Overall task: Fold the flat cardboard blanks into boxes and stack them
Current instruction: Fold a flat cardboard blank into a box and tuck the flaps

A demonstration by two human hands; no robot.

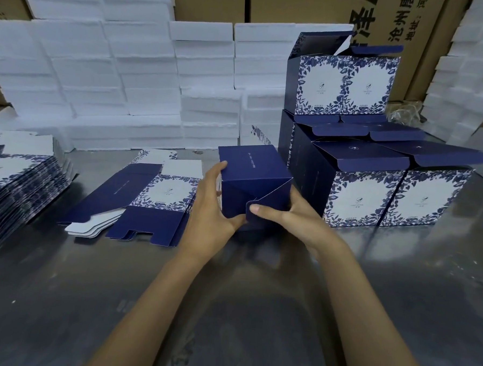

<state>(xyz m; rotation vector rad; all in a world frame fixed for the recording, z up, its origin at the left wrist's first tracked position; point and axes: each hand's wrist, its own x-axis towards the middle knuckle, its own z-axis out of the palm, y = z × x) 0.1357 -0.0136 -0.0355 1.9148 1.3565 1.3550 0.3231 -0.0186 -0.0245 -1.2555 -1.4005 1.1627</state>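
We are holding a dark blue box (253, 180) just above the grey tabletop (61, 285), at the middle of the scene, with its folded bottom flaps turned towards us. Our left hand (215, 204) is gripping the box's left side: the fingers (221, 166) are curling up over its far left edge while the palm is cupping the near lower corner. Our right hand (291, 216) is gripping the box's right lower side, its fingers mostly hidden behind the box, and the thumb (264, 210) is pressing flat on the rounded flap (257, 214) at the near bottom. Both hands are closing narrowly around the cardboard.

Just to the left of the box, a small pile of flat blanks (150, 200) is lying on the tabletop, blue and white with a leaf pattern. Farther left, at the scene's edge, a taller stack of blanks (16, 182) is sitting. To the right of the held box, finished boxes (374, 189) are standing side by side with lids open, and more boxes (343, 84) are stacked on top of those behind them. White foam blocks (123, 73) are piled along the far side, with brown cartons (397, 23) behind them.
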